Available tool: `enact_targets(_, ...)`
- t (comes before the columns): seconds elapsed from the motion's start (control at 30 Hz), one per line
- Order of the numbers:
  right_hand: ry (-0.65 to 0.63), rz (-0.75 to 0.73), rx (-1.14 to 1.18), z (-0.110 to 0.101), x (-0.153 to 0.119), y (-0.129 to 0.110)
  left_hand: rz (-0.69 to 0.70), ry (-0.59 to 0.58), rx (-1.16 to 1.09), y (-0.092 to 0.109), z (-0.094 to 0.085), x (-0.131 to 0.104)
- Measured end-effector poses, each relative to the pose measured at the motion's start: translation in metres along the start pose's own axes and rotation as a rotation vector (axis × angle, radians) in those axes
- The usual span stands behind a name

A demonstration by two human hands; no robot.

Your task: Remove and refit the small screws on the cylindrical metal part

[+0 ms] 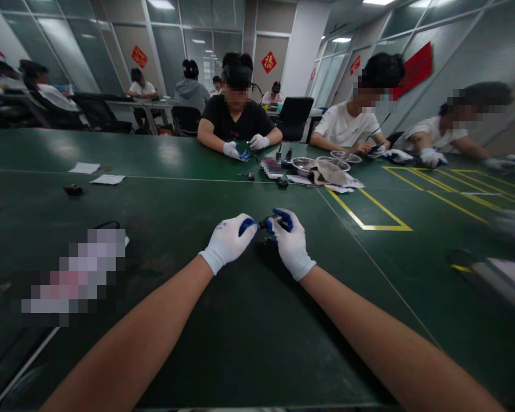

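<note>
My left hand (230,237), in a white glove with blue fingertips, pinches one end of a small dark cylindrical part (264,224). At its other end, my right hand (292,240), gloved the same way, has its fingers closed round it. The part lies level between both hands, just above the green table (249,343). My fingers cover much of it, so its exact kind does not show. Below it on the table are a few tiny dark pieces (266,240), too small to name.
On the left lies a blurred-out device (81,272) with a cable. Papers (107,179) and a small dark object (72,190) sit beyond it. Across the table, a person (236,114) works near metal bowls (302,166), a cloth (328,171) and dark parts. Yellow tape (386,228) marks the right side.
</note>
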State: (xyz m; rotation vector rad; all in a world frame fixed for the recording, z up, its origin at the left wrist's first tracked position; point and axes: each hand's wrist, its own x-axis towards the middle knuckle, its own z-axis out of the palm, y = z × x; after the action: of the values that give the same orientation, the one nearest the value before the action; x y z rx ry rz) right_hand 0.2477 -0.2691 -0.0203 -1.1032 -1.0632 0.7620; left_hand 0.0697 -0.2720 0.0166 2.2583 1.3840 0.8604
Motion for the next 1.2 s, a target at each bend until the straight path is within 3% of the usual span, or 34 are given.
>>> enact_targets(0.2,0.011,0.000,-0.006,0.000,0.001,0.002,0.066,-0.018,-0.084,0.004,0.003,-0.003)
enact_targets(0.37,0.111,0.019,0.017,-0.001,0.005,0.005,-0.016,0.091,-0.001,0.002,0.003,-0.001)
enact_targets(0.5,0.049,-0.010,-0.028,0.000,0.001,0.000,0.002,0.177,-0.075,-0.004,0.008,0.004)
enact_targets(0.73,-0.041,-0.045,-0.026,0.004,-0.007,-0.006,0.083,0.061,-0.210,-0.005,0.014,0.004)
enact_targets(0.9,-0.028,-0.064,-0.012,0.005,-0.005,-0.005,0.101,0.068,-0.185,-0.005,0.015,0.004)
enact_targets(1.03,0.045,-0.075,-0.007,0.005,-0.002,-0.001,0.099,0.091,-0.142,-0.008,0.016,0.005)
enact_targets(1.2,0.280,-0.081,-0.054,-0.007,0.008,0.003,-0.034,0.155,-0.032,-0.009,0.012,0.010)
